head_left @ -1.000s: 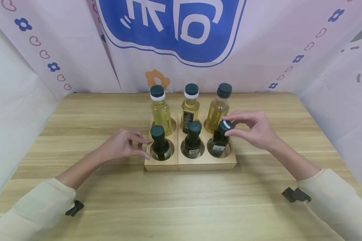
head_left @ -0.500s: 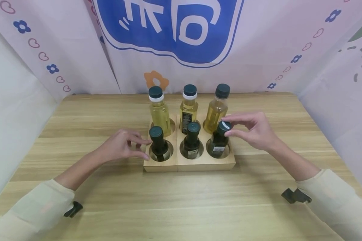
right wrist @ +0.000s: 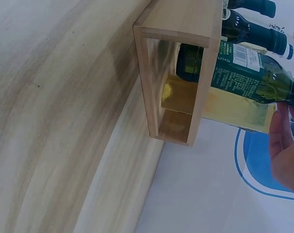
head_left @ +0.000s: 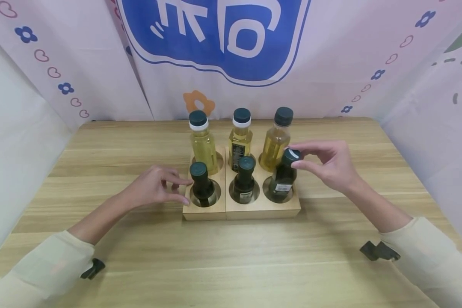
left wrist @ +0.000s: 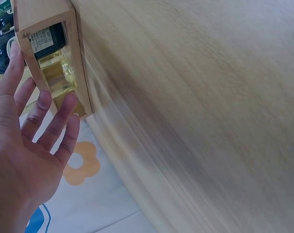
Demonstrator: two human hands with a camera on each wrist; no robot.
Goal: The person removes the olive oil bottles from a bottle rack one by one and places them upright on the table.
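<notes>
A wooden bottle holder point(head_left: 263, 214) with round holes stands on the table. My right hand point(head_left: 331, 164) pinches the cap of a dark green glass bottle point(head_left: 284, 175) at the front right hole. That bottle leans to the right, and its base point(right wrist: 188, 63) is still inside the holder, raised off the table in the right wrist view. My left hand point(head_left: 162, 186) rests its fingertips at the holder's left edge, its fingers fairly straight in the left wrist view. Two more dark bottles stand in front, one at the left point(head_left: 202, 186) and one in the middle point(head_left: 244, 182).
Behind the dark bottles stand a pale yellow oil bottle point(head_left: 204, 147), a black-labelled oil bottle point(head_left: 240, 143) and a golden oil bottle point(head_left: 275, 147). The wood-grain table point(head_left: 231, 261) ends at a printed cloth backdrop point(head_left: 312, 98). White cloth hangs at both sides.
My right hand has moved slightly up and right, drawing the bottle's top with it, so the bottle is higher and more tilted. The left hand has stayed at the holder's edge.
</notes>
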